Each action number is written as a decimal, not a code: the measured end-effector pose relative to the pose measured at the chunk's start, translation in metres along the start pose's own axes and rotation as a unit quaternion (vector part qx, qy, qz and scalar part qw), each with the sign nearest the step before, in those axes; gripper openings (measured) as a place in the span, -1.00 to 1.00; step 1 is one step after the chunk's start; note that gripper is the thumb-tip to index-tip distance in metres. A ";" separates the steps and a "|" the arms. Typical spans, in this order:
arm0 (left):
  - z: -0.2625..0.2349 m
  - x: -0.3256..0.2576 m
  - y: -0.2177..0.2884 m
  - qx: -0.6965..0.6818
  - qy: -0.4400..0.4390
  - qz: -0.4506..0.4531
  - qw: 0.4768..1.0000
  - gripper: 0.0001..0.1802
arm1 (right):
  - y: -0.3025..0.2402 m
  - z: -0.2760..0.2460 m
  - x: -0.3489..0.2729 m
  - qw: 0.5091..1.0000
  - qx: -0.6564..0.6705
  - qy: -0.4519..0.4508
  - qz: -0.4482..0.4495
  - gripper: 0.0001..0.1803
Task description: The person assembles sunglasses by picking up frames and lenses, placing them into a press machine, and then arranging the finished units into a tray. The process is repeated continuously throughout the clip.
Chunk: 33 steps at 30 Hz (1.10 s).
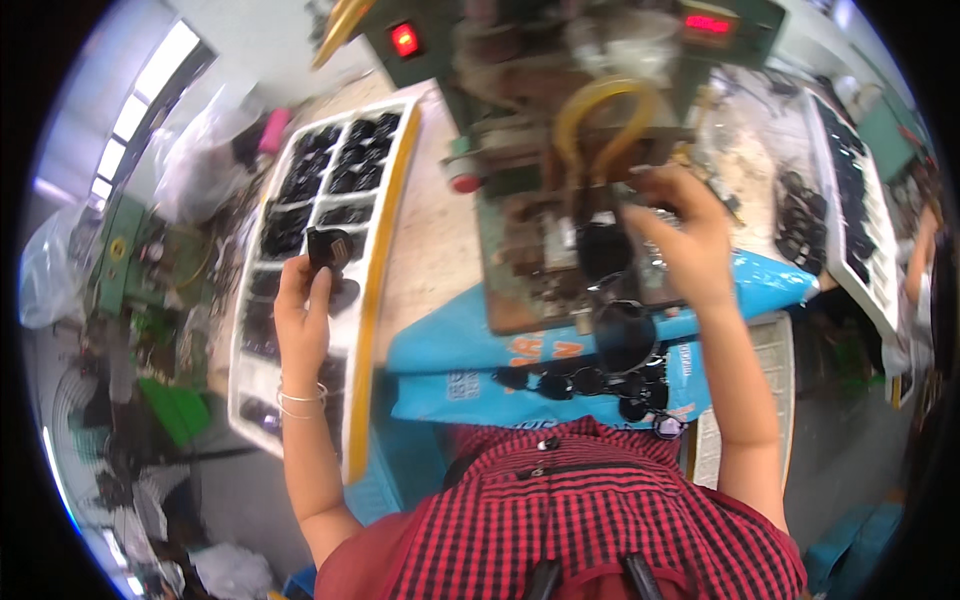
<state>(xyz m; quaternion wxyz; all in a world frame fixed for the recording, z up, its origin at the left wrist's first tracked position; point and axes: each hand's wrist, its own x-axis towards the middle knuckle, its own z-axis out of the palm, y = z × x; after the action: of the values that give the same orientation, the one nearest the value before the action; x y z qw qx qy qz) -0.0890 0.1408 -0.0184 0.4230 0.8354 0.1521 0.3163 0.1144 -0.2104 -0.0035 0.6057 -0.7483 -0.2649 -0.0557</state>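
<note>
Green machine [510, 110] dominates the upper frame. At left, our left hand [303, 305] pinches dark sunglasses [330, 245] over a tray [377, 285]; right of centre, our right hand [692, 235] curls at another pair [626, 336], its grip unclear.

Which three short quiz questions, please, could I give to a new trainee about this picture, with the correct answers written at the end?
1. Which hand holds dark glasses by the white tray with a yellow edge?

2. True or false: in the picture, the looped yellow tube is to the left of the round red button.

3. Fill in the missing colour: the printed sheet in front of the machine is mostly ____.

Key:
1. The left hand.
2. False; it is to the right of the button.
3. Blue.
</note>
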 end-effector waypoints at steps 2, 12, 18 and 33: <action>0.030 0.003 0.006 -0.034 -0.012 0.018 0.999 -0.82 | 0.007 0.022 0.007 0.996 0.056 0.014 0.075 -0.39; 0.112 0.031 0.117 -0.330 -0.008 0.246 0.911 -0.58 | -0.001 0.036 -0.004 0.977 0.194 0.012 0.086 -0.40; 0.116 0.042 0.123 -0.330 0.000 0.270 0.905 -0.52 | -0.019 0.051 -0.023 0.973 0.218 0.055 0.047 -0.44; 0.172 0.004 0.099 0.020 -0.097 0.632 0.768 -0.83 | 0.116 -0.030 -0.031 0.912 -0.393 0.095 -0.075 -0.83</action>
<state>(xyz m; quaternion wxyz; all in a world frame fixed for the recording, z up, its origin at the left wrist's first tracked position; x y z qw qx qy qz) 0.0257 -0.0214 -0.0141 0.1232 0.7772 -0.4463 0.4262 0.1489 -0.2633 -0.1097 0.2789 -0.8950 -0.2183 -0.2713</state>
